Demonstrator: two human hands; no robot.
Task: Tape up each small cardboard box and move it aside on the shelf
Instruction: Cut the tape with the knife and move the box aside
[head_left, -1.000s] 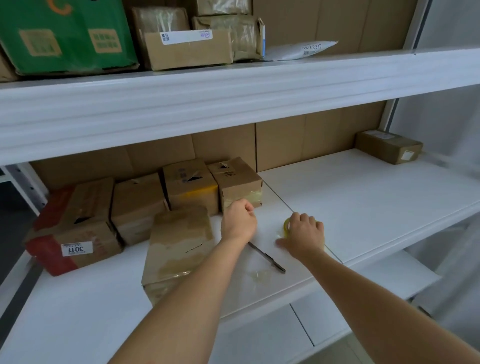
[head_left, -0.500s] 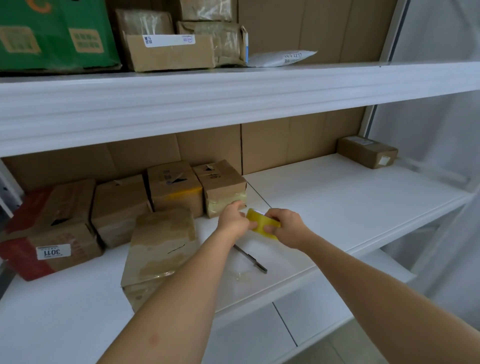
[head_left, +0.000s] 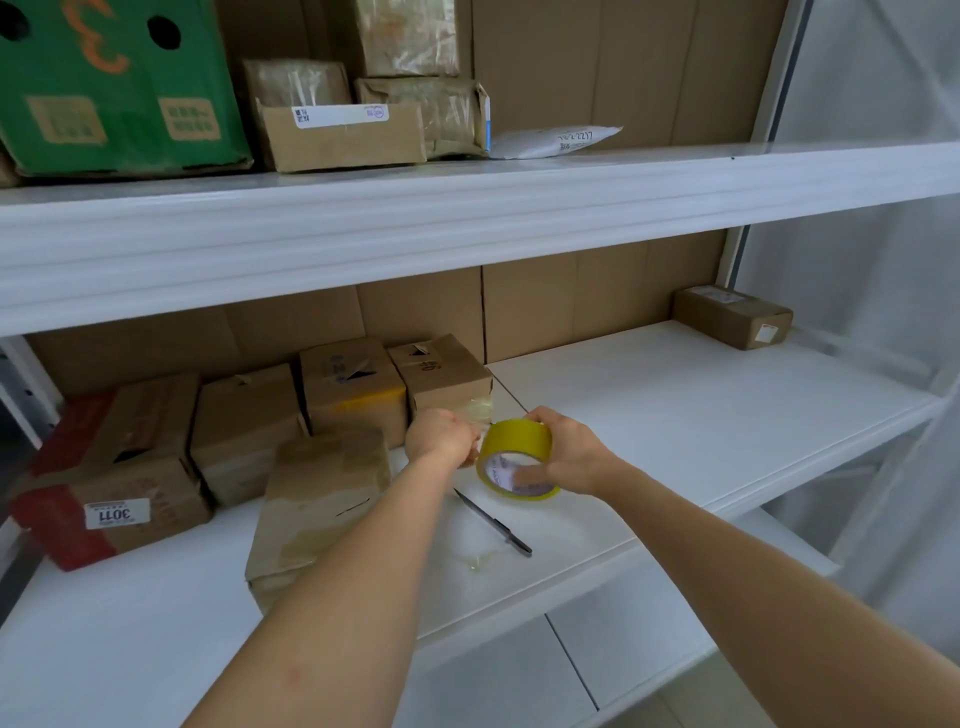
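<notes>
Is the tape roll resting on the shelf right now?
No. The right hand holds the tape roll up off the shelf, with the left hand at its edge.

Round yellow tape roll (head_left: 517, 449) has a white inner core. Plain brown small cardboard boxes (head_left: 353, 387) sit on the white shelf board (head_left: 675, 415). Large green carton (head_left: 114, 88) bears orange print.

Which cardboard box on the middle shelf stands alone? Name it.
The small brown box at the far right, against the back wall. The other boxes on the middle shelf cluster at the left.
</notes>
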